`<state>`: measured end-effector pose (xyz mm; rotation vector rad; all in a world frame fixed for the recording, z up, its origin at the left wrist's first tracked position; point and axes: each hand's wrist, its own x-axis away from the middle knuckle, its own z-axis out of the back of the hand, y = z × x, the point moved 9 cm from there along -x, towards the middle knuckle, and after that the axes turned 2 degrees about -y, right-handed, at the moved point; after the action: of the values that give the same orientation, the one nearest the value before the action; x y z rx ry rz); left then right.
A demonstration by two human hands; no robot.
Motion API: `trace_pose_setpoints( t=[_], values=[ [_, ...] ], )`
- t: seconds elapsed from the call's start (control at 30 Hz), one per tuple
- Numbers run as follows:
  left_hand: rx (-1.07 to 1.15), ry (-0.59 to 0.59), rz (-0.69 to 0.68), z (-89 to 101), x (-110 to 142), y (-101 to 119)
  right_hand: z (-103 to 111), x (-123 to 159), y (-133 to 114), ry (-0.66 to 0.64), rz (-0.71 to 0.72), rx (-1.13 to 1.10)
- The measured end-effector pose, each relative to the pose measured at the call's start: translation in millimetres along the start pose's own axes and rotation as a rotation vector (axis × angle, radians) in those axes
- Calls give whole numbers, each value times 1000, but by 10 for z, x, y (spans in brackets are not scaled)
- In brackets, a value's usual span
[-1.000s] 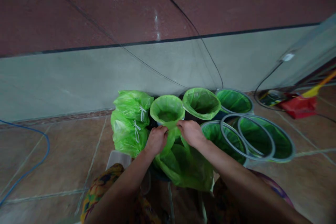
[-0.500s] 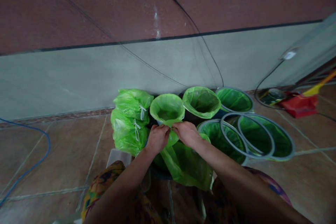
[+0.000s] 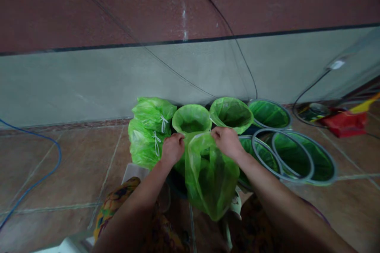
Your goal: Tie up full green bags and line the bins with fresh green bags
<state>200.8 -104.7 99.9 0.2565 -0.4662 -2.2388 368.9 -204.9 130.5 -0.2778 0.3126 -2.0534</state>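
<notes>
Fingers (image 3: 179, 138) gripping green bag (image 3: 212, 182), bin (image 3: 177, 185) mostly hidden

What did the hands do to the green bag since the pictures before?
The left hand moved left and the right hand moved right, so they are farther apart. The green bag now spreads wider between them. Neither hand has let go of it. The tied bags and red dustpan stayed put.

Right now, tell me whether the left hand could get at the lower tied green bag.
Probably yes. The lower tied green bag sits just beside the left hand, with nothing visible between them. But that hand looks busy gripping the open bag, so it would likely have to let go first.
</notes>
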Motion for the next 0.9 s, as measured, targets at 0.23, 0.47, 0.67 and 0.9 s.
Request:
trace_pose_setpoints(
  t=[0.23,0.47,0.67,0.9],
  values=[
    [140,5,-94,-54,153,284,-40,0,-53,54,8,-140],
    [114,164,-80,85,228,350,-46,-22,-20,88,-28,-147],
    [59,44,-37,-135,305,406,-20,-12,-102,72,-33,-81],
    [31,63,42,20,162,127,47,-42,72,44,-82,87]
  ],
)
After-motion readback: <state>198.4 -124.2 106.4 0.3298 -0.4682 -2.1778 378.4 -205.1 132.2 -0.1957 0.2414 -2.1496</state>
